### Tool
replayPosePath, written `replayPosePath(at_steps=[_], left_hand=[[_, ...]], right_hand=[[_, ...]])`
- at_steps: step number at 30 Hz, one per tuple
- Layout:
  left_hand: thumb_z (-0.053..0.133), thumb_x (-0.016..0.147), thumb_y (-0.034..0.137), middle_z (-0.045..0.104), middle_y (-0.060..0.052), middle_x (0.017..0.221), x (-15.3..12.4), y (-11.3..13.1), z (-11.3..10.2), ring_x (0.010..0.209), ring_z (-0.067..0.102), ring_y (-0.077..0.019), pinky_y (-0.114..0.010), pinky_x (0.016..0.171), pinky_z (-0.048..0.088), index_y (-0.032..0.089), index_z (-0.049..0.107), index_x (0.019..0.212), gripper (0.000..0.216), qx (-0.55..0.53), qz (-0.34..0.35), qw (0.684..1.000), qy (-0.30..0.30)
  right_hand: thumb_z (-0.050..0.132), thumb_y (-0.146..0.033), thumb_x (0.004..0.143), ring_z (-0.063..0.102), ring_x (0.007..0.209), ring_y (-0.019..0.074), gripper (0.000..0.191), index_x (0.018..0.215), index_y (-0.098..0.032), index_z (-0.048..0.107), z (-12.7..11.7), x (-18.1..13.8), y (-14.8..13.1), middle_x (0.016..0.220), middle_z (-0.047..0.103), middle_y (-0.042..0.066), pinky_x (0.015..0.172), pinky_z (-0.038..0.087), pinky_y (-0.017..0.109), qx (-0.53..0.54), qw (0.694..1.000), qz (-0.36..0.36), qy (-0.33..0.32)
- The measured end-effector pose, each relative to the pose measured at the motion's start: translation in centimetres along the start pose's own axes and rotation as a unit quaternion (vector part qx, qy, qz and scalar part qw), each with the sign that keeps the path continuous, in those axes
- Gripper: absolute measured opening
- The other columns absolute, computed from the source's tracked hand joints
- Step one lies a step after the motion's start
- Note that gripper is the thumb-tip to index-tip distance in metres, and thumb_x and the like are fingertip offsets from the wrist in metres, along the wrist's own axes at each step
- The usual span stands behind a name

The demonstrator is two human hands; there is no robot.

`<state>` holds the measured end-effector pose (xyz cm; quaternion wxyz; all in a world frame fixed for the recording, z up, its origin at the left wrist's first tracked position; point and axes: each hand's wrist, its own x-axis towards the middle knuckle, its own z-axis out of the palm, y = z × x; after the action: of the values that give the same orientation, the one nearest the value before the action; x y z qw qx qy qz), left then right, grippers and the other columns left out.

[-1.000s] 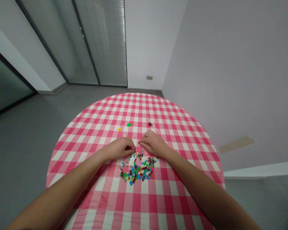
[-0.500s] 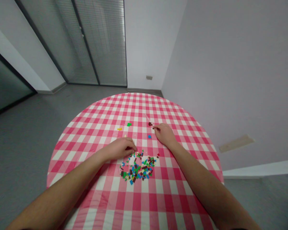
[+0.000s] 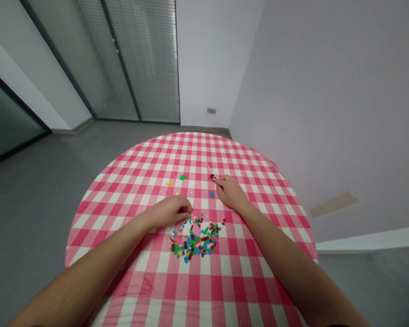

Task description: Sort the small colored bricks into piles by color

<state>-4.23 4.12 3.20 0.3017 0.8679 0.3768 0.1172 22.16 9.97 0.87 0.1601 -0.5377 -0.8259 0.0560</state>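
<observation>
My right hand (image 3: 231,192) reaches over the table with its index finger stretched out. That fingertip touches, or nearly touches, a small cluster of dark brown building bricks (image 3: 212,176). A blue brick (image 3: 211,195) lies just left of the hand. My left hand (image 3: 173,210) rests at the far edge of a pile of mixed toy bricks (image 3: 194,243), its fingers curled together; what they hold, if anything, is too small to make out. The bricks are green, blue, brown, white, yellow and red.
A green brick (image 3: 183,177) and a yellow piece (image 3: 169,184) lie beyond my left hand. A tiny red brick (image 3: 224,220) sits right of the pile. The round table wears a red-and-white checked cloth (image 3: 150,290); a wall (image 3: 327,113) rises on the right.
My right fingers have shifted slightly left and forward onto the brown cluster; the dark bit seen at their tips is no longer separate. The left hand has barely moved.
</observation>
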Motion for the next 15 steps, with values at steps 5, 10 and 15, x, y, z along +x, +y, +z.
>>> replayPosePath(at_steps=[5,10,15], left_hand=[[0.061,0.087,0.023,0.069,-0.004,0.083,-0.01,-0.45,0.2,0.077,0.061,-0.0183,-0.029,0.071,0.044,0.019,0.068,0.083,0.009,-0.004,-0.012,1.0,0.0],[0.061,0.088,0.025,0.068,-0.004,0.081,0.03,-0.64,0.32,0.076,0.061,-0.018,-0.029,0.07,0.044,0.019,0.068,0.081,0.012,-0.01,-0.007,1.0,0.002],[0.062,0.087,0.026,0.069,-0.004,0.081,0.05,-0.5,0.22,0.076,0.061,-0.0182,-0.03,0.072,0.045,0.019,0.068,0.079,0.012,-0.025,-0.007,1.0,0.012]], right_hand=[[0.05,-0.014,0.094,0.056,0.098,0.0225,0.037,0.126,-0.015,0.068,-0.13,0.06,-0.05,0.1,0.064,0.012,0.088,0.044,0.032,0.012,1.0,0.009,0.001],[0.047,-0.017,0.097,0.056,0.094,0.0229,0.039,0.13,-0.017,0.067,-0.07,0.08,-0.13,0.099,0.062,0.012,0.083,0.044,0.032,0.007,1.0,0.01,-0.007],[0.046,-0.017,0.097,0.057,0.092,0.0225,0.04,0.132,-0.018,0.066,0.15,0.1,0.05,0.098,0.061,0.012,0.082,0.045,0.032,0.004,1.0,0.005,-0.008]])
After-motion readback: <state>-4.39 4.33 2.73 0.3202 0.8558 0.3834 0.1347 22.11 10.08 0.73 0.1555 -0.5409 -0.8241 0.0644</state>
